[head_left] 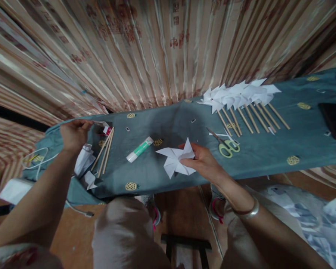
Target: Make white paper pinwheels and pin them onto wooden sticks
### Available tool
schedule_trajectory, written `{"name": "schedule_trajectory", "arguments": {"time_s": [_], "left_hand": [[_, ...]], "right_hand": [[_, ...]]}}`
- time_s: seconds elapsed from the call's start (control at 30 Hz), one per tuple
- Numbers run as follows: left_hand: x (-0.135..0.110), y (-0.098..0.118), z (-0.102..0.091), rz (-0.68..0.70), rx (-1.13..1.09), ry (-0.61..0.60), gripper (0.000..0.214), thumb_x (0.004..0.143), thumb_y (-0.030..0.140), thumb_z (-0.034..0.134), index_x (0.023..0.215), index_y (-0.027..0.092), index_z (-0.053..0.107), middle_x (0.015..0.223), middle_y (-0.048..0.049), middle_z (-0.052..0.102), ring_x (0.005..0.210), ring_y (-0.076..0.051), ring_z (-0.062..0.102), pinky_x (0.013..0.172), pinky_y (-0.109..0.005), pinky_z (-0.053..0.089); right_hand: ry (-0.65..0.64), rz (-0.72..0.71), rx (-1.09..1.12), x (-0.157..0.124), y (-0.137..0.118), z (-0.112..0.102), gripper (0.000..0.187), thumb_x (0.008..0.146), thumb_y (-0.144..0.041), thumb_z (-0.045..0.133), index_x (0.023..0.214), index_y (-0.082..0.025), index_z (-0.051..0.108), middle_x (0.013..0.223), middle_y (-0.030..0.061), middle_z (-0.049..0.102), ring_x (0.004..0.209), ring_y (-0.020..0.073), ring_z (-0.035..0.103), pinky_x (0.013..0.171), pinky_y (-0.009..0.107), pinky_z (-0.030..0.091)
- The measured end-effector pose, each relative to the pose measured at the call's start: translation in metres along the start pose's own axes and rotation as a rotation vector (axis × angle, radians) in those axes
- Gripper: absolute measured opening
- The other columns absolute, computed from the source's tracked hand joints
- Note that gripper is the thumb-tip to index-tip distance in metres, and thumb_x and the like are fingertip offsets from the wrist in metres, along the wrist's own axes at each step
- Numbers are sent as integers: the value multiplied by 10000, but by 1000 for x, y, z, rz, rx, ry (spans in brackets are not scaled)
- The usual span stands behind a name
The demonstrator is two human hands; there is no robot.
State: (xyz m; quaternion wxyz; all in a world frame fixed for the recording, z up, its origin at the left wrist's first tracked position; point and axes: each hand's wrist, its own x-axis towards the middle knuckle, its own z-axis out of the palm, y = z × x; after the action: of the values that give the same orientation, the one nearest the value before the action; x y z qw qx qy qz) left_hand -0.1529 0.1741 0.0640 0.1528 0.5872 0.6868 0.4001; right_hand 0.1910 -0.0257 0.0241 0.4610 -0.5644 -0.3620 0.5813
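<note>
My right hand [204, 160] grips a white folded paper pinwheel [175, 161] over the front part of the cloth-covered table [168, 123]. Its thumb lies on the front of the paper, and the fingers go behind. At the far left my left hand [76, 131] is closed, with thumb and forefinger pinched together beside a small red and white box [106, 130]. What those fingertips hold, if anything, is too small to make out. Three bare wooden sticks [105, 151] lie just right of that hand. A glue stick with a green label [140, 149] rests between the two hands.
Several finished pinwheels on sticks [239, 95] lie in a row at the back right. Green-handled scissors [226, 145] and paper strips are in front of them. A dark phone [334, 120] sits far right; a white cable [40, 164] is far left. A curtain [156, 48] hangs behind.
</note>
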Motion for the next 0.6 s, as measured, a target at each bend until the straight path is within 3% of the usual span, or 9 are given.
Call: {"name": "schedule_trajectory", "arguments": {"time_s": [0.2,0.37,0.47,0.53,0.6], "left_hand": [[-30,21,-4,-81,-340,67,279,749,-80,645,593,150,657,573,91,634,586,-57,532,643,-188,425],[-52,24,4,-179,-604,70,269,778,-47,649,595,147,679,572,72,659,566,-48,527,612,-175,411],[-87,39,13,-262,-786,-34,168,737,44,732,612,153,704,582,44,674,577,-51,552,638,-166,445],[-120,58,21,-350,-867,-193,109,650,152,830,631,152,723,671,8,714,584,-55,564,612,-169,453],[-152,78,32,-394,-933,-324,204,557,246,894,648,156,735,738,-21,732,604,-71,586,616,-189,472]], "right_hand": [[-7,0,23,0,1,1,459,567,-280,730,1008,-169,669,782,-15,715,700,163,621,630,268,446],[-1,-6,4,1,3,0,464,566,-296,732,1007,-168,671,783,-8,715,694,171,623,621,274,447],[17,-24,-19,3,5,-1,450,571,-299,728,997,-168,668,787,-4,717,691,173,626,625,275,448],[36,-30,-53,5,6,-2,429,568,-308,725,969,-167,667,783,3,717,696,181,631,624,278,448],[46,-37,-112,7,8,-3,389,578,-320,712,933,-167,667,774,14,716,700,191,636,612,280,445]]}}
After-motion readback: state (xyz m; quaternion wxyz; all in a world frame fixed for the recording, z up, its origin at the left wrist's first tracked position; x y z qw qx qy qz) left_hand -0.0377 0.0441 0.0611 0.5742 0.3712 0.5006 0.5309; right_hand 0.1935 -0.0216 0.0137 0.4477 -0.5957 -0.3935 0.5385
